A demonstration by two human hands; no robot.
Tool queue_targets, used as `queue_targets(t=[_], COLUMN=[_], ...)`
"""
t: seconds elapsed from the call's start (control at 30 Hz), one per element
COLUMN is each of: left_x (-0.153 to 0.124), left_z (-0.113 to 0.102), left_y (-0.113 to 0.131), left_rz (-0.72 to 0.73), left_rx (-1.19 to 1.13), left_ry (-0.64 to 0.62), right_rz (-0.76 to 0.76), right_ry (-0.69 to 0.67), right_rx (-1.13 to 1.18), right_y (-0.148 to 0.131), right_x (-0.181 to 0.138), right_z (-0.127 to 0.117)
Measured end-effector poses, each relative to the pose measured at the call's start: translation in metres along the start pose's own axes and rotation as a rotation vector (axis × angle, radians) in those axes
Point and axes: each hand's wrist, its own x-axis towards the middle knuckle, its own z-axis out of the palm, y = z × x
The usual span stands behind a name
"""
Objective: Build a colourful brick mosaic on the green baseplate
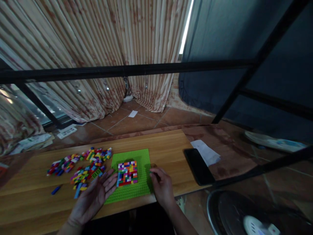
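A bright green studded baseplate [144,156] lies on the wooden table. On its middle sits a square block of many-coloured toy bricks [127,173], with a few dark gaps in its top. My left hand [96,195] rests palm up at the plate's left side, fingers stretched out toward the brick square. At the plate's right edge, my right hand [161,184] is closed in a pinch; a hint of dark green shows at its fingertips, too small to name.
Loose bricks [83,174] are heaped left of the plate, and a single blue brick [56,190] lies apart. A black phone [199,166] lies at the table's right end, by white paper [205,152]. A dark metal bar [146,69] crosses beyond the table.
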Motion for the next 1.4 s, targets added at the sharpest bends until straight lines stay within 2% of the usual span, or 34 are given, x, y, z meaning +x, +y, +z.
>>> queue_targets(t=[0.3,0.67,0.8,1.13,1.4], left_x=[0.001,0.002,0.003,0.005,0.004], left_z=[-0.009,-0.008,-0.011,-0.012,-0.012], left_y=[-0.001,0.002,0.001,0.0,0.0], left_rz=[0.007,-0.044,-0.048,-0.037,-0.04], left_rx=[0.011,0.015,0.007,0.048,0.045], left_ry=[-0.072,-0.13,-0.105,0.056,0.034], right_rz=[0.002,-0.012,-0.047,-0.063,-0.002], right_ry=[0.001,0.003,-0.017,-0.044,-0.015], right_rx=[-0.007,-0.056,-0.066,-0.16,-0.225], right_y=[-0.003,-0.001,0.001,0.0,0.006], right_x=[0.0,-0.001,-0.001,-0.003,-0.003], right_z=[0.0,0.005,0.008,0.01,0.012])
